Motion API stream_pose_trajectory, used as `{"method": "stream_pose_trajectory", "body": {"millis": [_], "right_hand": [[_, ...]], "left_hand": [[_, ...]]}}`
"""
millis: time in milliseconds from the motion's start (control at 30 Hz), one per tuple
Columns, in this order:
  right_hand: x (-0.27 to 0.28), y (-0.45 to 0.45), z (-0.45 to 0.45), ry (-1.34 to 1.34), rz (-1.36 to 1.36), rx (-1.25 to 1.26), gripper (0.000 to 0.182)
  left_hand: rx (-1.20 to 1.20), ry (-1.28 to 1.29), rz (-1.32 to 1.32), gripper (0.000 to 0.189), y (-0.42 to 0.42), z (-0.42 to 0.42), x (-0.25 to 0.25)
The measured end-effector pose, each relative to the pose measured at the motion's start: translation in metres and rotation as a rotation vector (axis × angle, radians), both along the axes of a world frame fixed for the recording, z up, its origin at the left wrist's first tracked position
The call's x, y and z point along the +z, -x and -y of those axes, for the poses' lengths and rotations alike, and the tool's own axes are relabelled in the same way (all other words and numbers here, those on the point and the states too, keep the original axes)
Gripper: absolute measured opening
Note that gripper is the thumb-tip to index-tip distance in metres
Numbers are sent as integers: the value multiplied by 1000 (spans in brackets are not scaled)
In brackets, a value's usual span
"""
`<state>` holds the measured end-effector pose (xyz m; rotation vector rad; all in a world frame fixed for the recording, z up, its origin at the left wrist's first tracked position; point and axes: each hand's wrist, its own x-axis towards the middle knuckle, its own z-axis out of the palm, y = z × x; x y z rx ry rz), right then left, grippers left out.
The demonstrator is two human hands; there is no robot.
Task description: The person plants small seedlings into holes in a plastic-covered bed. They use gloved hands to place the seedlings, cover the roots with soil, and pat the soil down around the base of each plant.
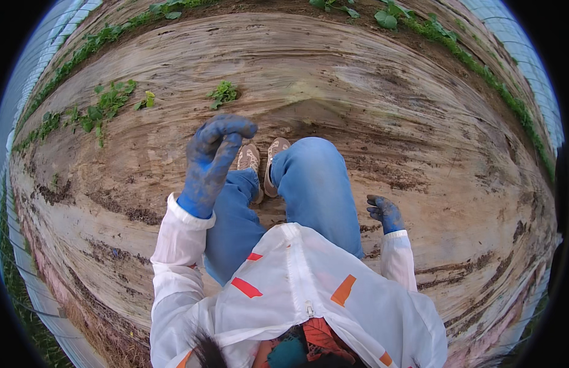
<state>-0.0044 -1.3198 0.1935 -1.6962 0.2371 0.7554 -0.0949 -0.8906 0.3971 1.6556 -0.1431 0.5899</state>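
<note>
My left hand (pixel 206 161), in a blue work glove smeared with soil, is raised in front of my left knee. Its fingers are bent over together, the thumb lies up against them, and no object shows in the grip. My right hand (pixel 386 213), in a similar soiled glove, hangs low beside my right thigh. Its fingers are loosely curled and apart, holding nothing visible. Beneath me is soil-streaked plastic mulch film (pixel 307 69). Just beyond my left hand, a small leafy green plant (pixel 223 93) grows through a hole in the film.
Leafy plants (pixel 110 100) and a yellowish seedling (pixel 146 101) grow at the left. Green rows (pixel 454 46) curve along the far side. Translucent greenhouse sheeting (pixel 505 27) borders both sides. My shoes (pixel 248 157) rest on the film between the hands.
</note>
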Motion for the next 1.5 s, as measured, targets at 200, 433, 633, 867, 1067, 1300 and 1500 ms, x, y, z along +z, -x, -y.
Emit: {"method": "stream_pose_trajectory", "body": {"millis": [200,433,633,867,1067,1300,1500], "right_hand": [[3,2,24,-11,55,-208,36],[76,-170,-12,74,441,-129,34],[103,-278,-193,63,473,327,33],[-43,-376,-296,114,413,343,30],[-103,-374,-318,158,740,460,29],[-141,-370,-313,411,963,597,46],[-140,-371,-320,518,987,799,63]], "left_hand": [[-110,204,-116,18,-49,-11,-56],[-73,279,-167,19,-49,-28,-60],[-100,414,-232,21,-77,-23,-68],[19,78,-486,23,-187,-68,-134],[168,-434,-731,29,-283,-123,-276],[246,-774,-711,53,-329,-101,-359],[186,-945,-656,62,-347,-117,-372]]}}
